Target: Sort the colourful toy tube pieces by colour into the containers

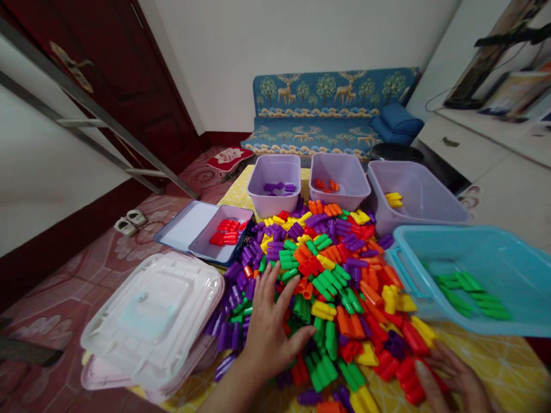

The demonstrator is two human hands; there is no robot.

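A large heap of plastic tube-shaped building pieces (326, 285) in green, red, orange, purple and yellow covers the table's middle, many joined in small rows. My left hand (273, 330) rests over the heap's near left part, fingers spread, its fingertips by green pieces (287, 261) and nothing gripped. At the lower right, my right hand (458, 378) has its thumb and fingers around a red building piece (411, 381) at the heap's edge. The frame's bottom edge cuts off part of this hand.
Lilac bins hold purple (275, 159), orange (340, 158) and yellow pieces (394, 199). Green pieces lie in a blue bin (473, 232), red ones in a lidded tin (172, 232). Stacked lids (150, 315) lie left. Beyond are a patterned sofa (318, 129) and a ladder (99, 109).
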